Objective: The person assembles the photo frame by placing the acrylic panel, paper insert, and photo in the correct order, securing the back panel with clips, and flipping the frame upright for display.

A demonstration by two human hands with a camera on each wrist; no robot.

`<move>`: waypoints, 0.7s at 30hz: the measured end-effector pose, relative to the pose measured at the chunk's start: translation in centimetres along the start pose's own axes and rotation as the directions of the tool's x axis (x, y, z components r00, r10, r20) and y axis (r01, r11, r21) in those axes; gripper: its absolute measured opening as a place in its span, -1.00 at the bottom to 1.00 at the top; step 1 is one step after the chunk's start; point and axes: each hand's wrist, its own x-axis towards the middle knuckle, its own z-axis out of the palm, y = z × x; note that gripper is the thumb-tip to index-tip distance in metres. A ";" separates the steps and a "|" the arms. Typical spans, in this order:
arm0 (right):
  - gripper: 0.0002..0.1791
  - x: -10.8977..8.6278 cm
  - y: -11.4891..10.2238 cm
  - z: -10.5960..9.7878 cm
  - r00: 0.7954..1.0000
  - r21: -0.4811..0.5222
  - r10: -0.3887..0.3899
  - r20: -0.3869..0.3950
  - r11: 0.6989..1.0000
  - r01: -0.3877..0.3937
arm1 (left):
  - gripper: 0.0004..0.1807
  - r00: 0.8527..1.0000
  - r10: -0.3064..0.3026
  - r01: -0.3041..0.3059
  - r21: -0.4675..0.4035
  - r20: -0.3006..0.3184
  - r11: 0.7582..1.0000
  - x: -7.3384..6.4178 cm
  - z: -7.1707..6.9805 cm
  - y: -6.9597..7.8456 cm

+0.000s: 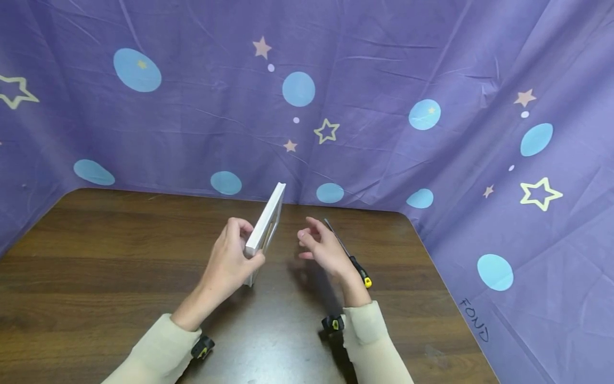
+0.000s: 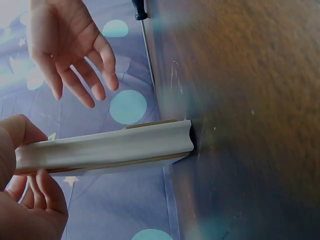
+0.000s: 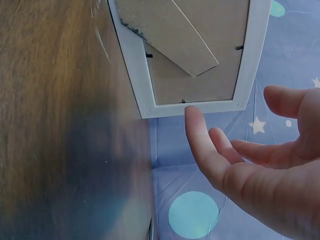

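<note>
A white picture frame [image 1: 265, 221] stands tilted on edge above the table, seen nearly side-on in the head view. My left hand [image 1: 231, 256] grips its near side between thumb and fingers. The right wrist view shows the brown backing board [image 3: 200, 85] with an angled stand flap [image 3: 175, 42] and small dark tabs round the edge. My right hand [image 1: 328, 250] hovers to the right of the picture frame, fingers loosely bent, holding nothing. Beside that hand a screwdriver [image 1: 356, 263] with a black and yellow handle lies on the table.
The brown wooden table [image 1: 120, 256] reaches back to a purple curtain [image 1: 201, 117] printed with stars and blue ovals. The same cloth hangs along the right side, with "FOND" written on it. Each wrist carries a small black camera [image 1: 203, 346].
</note>
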 end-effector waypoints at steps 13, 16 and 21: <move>-0.32 0.1 0.3 -0.9 0.999 0.106 0.016 -0.035 0.994 -0.012 | -0.51 0.988 -0.012 0.014 -0.013 0.156 1.000 0.0 0.2 0.0; -0.31 0.1 0.2 -0.9 0.999 0.108 0.017 -0.035 0.994 -0.014 | -0.52 0.980 0.011 -0.012 0.003 0.199 1.000 0.0 0.3 -0.1; -0.30 0.2 0.1 -0.9 0.999 0.124 0.020 -0.038 0.992 -0.015 | -0.52 0.972 0.040 -0.044 0.009 0.230 0.999 -0.2 0.4 -0.1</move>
